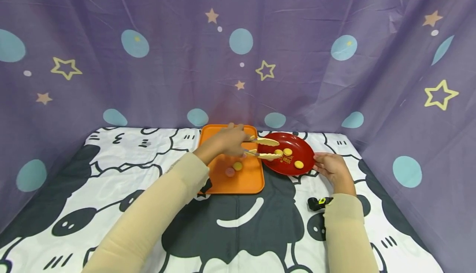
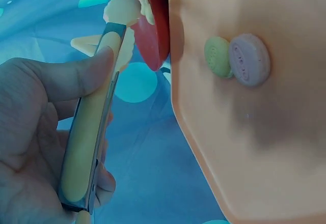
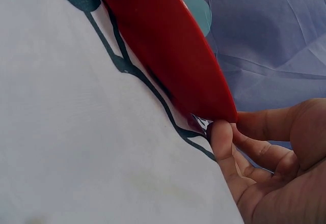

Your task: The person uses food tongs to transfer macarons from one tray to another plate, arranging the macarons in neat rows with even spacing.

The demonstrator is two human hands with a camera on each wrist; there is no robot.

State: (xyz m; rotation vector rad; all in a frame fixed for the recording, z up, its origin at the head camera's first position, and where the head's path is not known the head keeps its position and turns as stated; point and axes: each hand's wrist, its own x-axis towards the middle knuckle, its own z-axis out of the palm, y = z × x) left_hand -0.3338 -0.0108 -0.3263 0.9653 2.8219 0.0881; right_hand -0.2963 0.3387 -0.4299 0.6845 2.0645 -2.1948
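Note:
My left hand (image 1: 231, 140) grips a pair of tongs (image 2: 84, 142) with pale yellow scalloped tips. Its thumb lies along one handle, and the two tips (image 1: 268, 142) stand apart over the left part of a red plate (image 1: 306, 151). Several small yellow discs, among them one yellow disc (image 1: 298, 164), lie on the plate. With thumb and fingers my right hand (image 3: 275, 163) pinches the plate's right rim. Below the left hand, a yellow disc (image 1: 237, 166) and a pink disc (image 2: 249, 60) with a stamped face lie side by side on an orange tray (image 1: 245, 187).
The tray and plate stand next to each other near the far edge of a table with a black-and-white cartoon cloth (image 1: 238, 231). A purple curtain (image 1: 178, 66) with stars and dots hangs behind. A small black object (image 1: 316, 203) shows by the right sleeve.

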